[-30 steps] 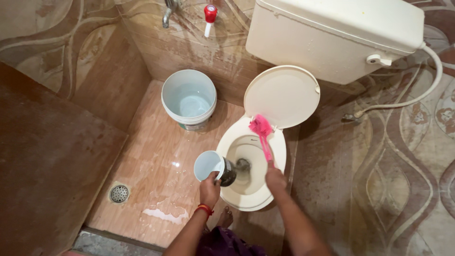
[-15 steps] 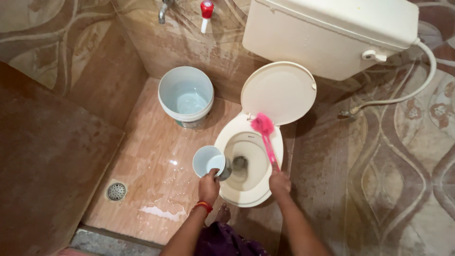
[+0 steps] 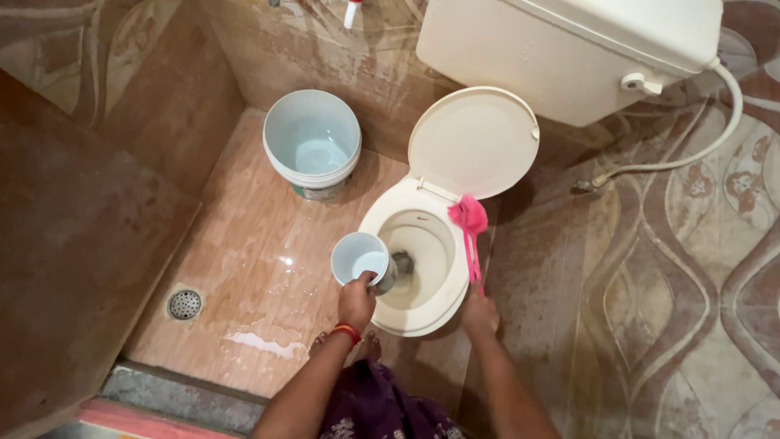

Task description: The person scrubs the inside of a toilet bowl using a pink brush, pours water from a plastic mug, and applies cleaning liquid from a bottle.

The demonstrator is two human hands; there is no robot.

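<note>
Holding two things: the person stands over a toilet, one thing in each hand.
Left hand: the left hand (image 3: 357, 301) grips a pale blue mug (image 3: 362, 260) by its side. The mug leans over the near left rim of the toilet bowl (image 3: 422, 313).
Right hand: the right hand (image 3: 480, 314) is closed around the end of a pink toilet brush (image 3: 471, 236). It is a bit blurry.
Brush: the fluffy pink head sits on the right rim of the bowl, just under the lid. The thin handle runs down along the rim to the hand.
Lid: the round white toilet lid (image 3: 474, 141) is up and leans on the white water tank (image 3: 561, 49).
Bucket: a white bucket (image 3: 312, 142) with some water in it stands on the floor, left of the toilet, near the wall.
Floor: the brown tiled floor (image 3: 252, 276) is wet and shiny. A round metal drain (image 3: 184, 304) sits at the left.
Hose: a white hose (image 3: 699, 154) runs down from the tank along the right wall.
Wrist: a red band (image 3: 348, 332) goes around the left wrist.
</note>
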